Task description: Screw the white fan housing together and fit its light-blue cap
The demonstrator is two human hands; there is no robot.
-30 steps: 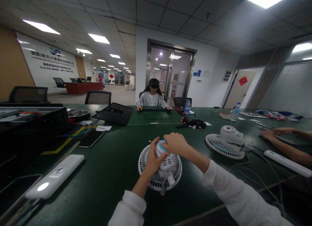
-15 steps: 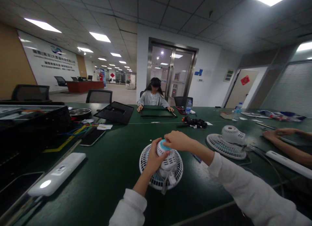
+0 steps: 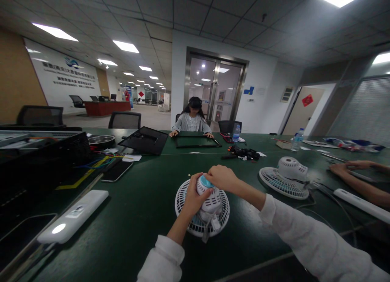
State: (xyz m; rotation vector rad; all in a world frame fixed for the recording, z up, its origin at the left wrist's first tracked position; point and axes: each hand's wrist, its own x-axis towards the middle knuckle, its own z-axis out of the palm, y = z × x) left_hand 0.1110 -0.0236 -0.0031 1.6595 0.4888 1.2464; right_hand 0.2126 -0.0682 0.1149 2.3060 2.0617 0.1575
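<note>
A small white electric fan (image 3: 213, 207) lies grille-down on the green table in front of me, its motor housing upward. My left hand (image 3: 195, 194) is wrapped around the upper part of that housing, thumb across its near side. Above it, my right hand (image 3: 222, 177) is closed with its fingertips at a light blue cap (image 3: 206, 181) on top of the housing. Those fingertips are partly hidden. A short cable with a pale plug (image 3: 215, 223) hangs at the fan's near side.
To the right lies a second white fan (image 3: 289, 178), near a co-worker's hands (image 3: 350, 167). A white power bank-like device (image 3: 74, 217) and a phone (image 3: 117, 171) are at left. Across the table (image 3: 146, 205), a person (image 3: 191, 121) touches a black frame (image 3: 198, 146). Bottles stand farther back.
My right hand has shifted slightly at the blue cap, its wrist a little lower. The left hand keeps its hold. The person opposite has moved their hands slightly on the black frame.
</note>
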